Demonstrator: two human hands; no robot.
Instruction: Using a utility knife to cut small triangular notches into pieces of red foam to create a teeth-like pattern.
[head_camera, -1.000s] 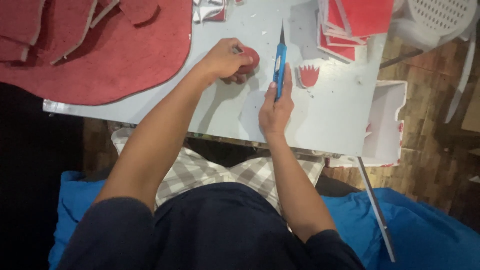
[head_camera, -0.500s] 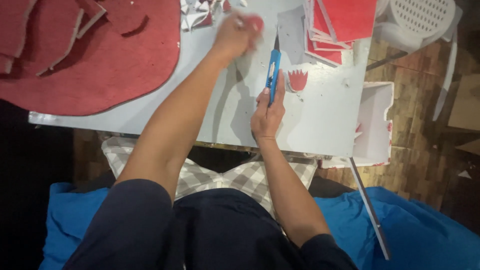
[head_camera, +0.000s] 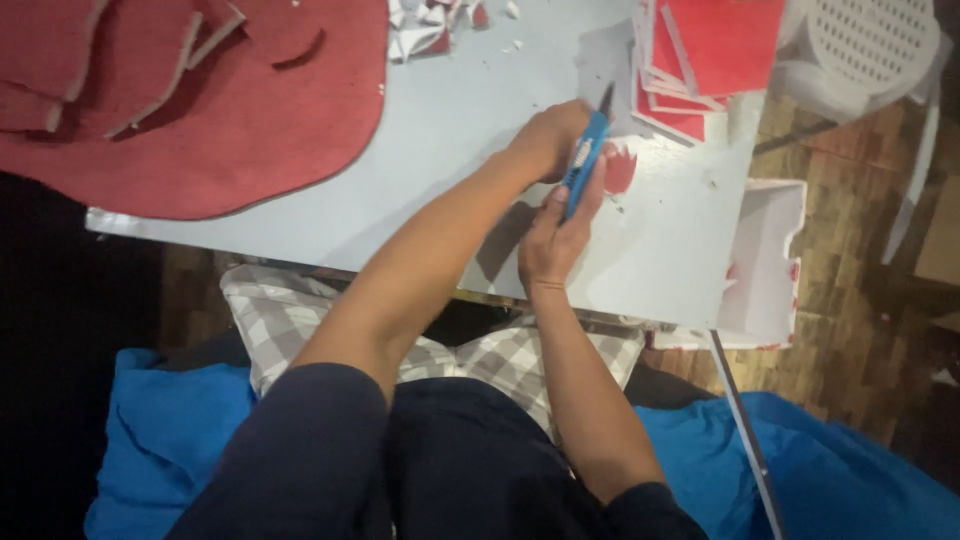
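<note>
Seen from the head camera, looking down: a seated person works at a pale grey tabletop (head_camera: 450, 190). The right hand (head_camera: 555, 235) has its fingers wrapped around a blue utility knife (head_camera: 583, 165), blade pointing away. The left hand (head_camera: 548, 140) rests just beside the blade, fingers curled, pressing on something hidden beneath. A small red cutout (head_camera: 620, 168) lies just right of the knife. Large red felt sheets (head_camera: 200, 110) cover the tabletop's left; red squares (head_camera: 700, 60) are stacked at upper right.
</note>
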